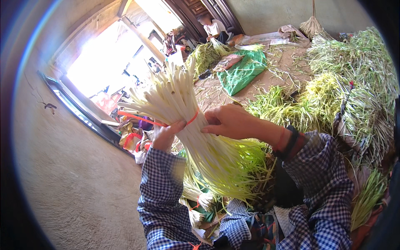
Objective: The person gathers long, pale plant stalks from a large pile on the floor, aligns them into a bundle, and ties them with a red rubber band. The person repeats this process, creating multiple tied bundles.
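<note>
A large bundle of long vegetable stalks (178, 97), white at the thick ends and yellow-green at the leafy ends, is held up before me. The white ends point up and left; the leaves hang down to the right. A red tie (192, 118) runs around the white part, with a loose length sticking out to the left. My left hand (168, 132) grips the bundle from the left, its thumb on the stalks at the tie. On the right side, just below the tie, my right hand (231, 122) touches the stalks with bent fingers; some fingertips are hidden.
Tied bundles (206, 200) lie below, near my lap. Heaps of loose green stalks (353, 59) cover the floor at right. A green sheet (245, 70) lies further off, near a seated person (215, 29) handling stalks. A wall (78, 175) stands close at left; a broom (311, 26) leans at the back.
</note>
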